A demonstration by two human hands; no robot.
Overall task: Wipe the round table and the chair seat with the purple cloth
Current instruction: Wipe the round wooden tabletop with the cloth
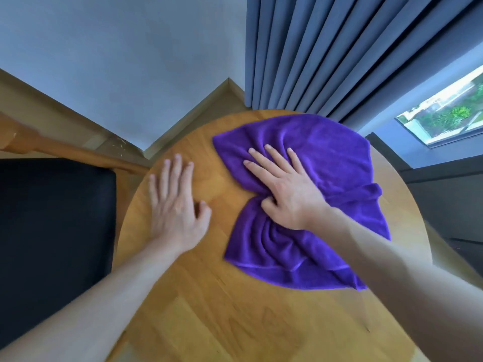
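The right hand (285, 194) presses flat, fingers spread, on the cloth (313, 205), a soft, bunched purple terry lying on the far right half of the table (209, 296), a round top of smooth wood. The left hand (175, 205) rests open on bare wood just beside the cloth. The black padded seat (52, 231) lies beyond the table's left edge, nearer the left hand.

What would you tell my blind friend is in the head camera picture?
A right hand presses a purple cloth flat on a round wooden table, while the left hand rests open on the bare wood. A black chair seat sits to the left.
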